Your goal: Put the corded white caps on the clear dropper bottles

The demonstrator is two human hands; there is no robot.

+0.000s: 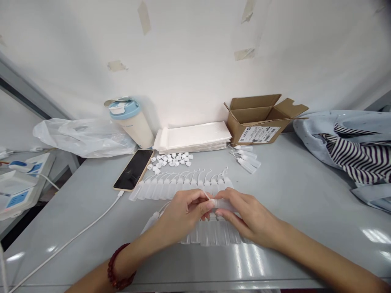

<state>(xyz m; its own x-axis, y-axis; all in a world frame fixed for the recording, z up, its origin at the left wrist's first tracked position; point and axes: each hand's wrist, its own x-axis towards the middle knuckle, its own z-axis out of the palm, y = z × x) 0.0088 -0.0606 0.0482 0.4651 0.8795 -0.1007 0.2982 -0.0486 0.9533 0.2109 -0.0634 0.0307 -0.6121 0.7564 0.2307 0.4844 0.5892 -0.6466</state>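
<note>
Left hand [190, 209] pinching white cap [212, 201] end, right hand [249, 213] pinching translucent bottle [225, 204] body; front bottle row [209, 236] below, near surface [305, 207] front edge.

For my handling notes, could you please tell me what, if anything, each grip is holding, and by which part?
A small translucent bottle: the left grip pinches its white top end; the right grip holds its body.

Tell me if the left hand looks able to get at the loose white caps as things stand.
Probably yes, if the left hand lets go of the small bottle the right hand also holds: the loose white caps lie beyond a row of bottles, and the space above that row looks free.
</note>
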